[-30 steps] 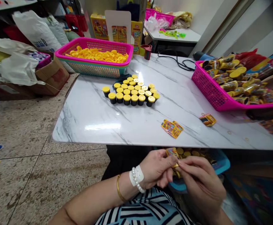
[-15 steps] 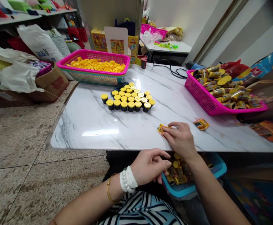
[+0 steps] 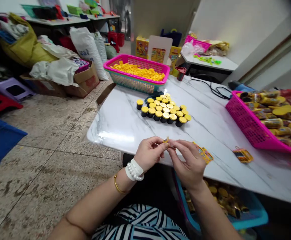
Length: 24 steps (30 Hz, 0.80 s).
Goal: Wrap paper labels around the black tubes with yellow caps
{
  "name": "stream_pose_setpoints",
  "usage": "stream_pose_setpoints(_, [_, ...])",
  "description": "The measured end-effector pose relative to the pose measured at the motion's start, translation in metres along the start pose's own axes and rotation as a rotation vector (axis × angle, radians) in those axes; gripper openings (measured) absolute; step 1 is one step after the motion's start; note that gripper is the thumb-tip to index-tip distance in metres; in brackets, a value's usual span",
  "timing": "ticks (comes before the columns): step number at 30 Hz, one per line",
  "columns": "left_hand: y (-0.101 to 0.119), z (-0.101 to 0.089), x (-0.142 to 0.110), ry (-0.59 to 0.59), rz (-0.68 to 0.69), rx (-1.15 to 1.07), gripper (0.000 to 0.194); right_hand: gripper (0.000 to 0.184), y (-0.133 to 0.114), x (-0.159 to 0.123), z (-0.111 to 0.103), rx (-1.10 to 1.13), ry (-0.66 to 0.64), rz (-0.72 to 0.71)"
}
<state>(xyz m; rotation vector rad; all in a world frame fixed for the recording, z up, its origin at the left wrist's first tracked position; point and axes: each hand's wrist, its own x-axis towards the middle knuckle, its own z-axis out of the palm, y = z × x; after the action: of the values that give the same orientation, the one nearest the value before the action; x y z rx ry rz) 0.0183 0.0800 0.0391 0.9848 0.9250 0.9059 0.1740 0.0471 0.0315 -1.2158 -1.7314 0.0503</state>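
My left hand [image 3: 149, 154] and my right hand [image 3: 189, 163] meet just over the table's front edge. Their fingertips pinch a small yellow piece [image 3: 166, 140] between them, apparently a printed label sleeve; most of it is hidden. Beside my right hand a yellow-orange stack of printed labels [image 3: 206, 155] lies on the table, partly covered by the fingers. Farther right is another bundle of labels [image 3: 243, 155] with a rubber band. Black tubs with yellow lids [image 3: 165, 110] stand grouped beyond my hands.
A pink basket [image 3: 136, 59] of yellow plastic pieces stands at the back of the marble-patterned table [image 3: 110, 123]. At right, another pink basket [image 3: 247, 121] holds wrapped tubs. A blue basket [image 3: 254, 223] of similar tubs sits below the table edge. A black cable [image 3: 215, 89] lies behind.
My right hand has moved left from the label stack, leaving the stack on the table. My left hand has risen to meet it at the small yellow piece. The view has turned left.
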Motion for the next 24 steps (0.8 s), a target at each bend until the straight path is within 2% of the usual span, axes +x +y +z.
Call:
stream_pose_setpoints(2, [0.004,-0.012,-0.001,0.003,0.035,0.039,0.032,0.053,-0.006,0.004,0.008,0.188,-0.041,0.225])
stream_pose_setpoints(3, [0.006,-0.018,-0.002,-0.006,0.054,0.066,0.031,0.054,-0.008,0.007,0.011,0.280,-0.099,0.356])
stream_pose_setpoints(5, [0.009,-0.027,-0.005,0.000,0.109,0.124,0.028,0.038,-0.008,0.014,0.017,0.411,-0.269,0.554])
stream_pose_setpoints(7, [0.012,-0.032,-0.010,0.100,0.181,0.160,0.025,0.032,-0.010,0.021,0.023,0.426,-0.356,0.628])
stream_pose_setpoints(8, [0.013,-0.033,-0.013,0.178,0.216,0.165,0.024,0.035,-0.012,0.023,0.026,0.404,-0.328,0.634])
stream_pose_setpoints(11, [0.013,-0.030,-0.027,0.359,0.312,0.173,0.025,0.039,-0.020,0.022,0.036,0.306,-0.124,0.598])
stream_pose_setpoints(13, [0.010,-0.027,-0.037,0.393,0.364,0.200,0.026,0.040,-0.025,0.018,0.041,0.261,-0.066,0.558])
stream_pose_setpoints(19, [0.003,-0.022,-0.049,0.434,0.431,0.268,0.024,0.033,-0.032,0.009,0.047,0.189,-0.024,0.424])
stream_pose_setpoints(24, [0.004,-0.023,-0.048,0.465,0.416,0.223,0.017,0.016,-0.032,0.002,0.051,0.128,-0.015,0.176])
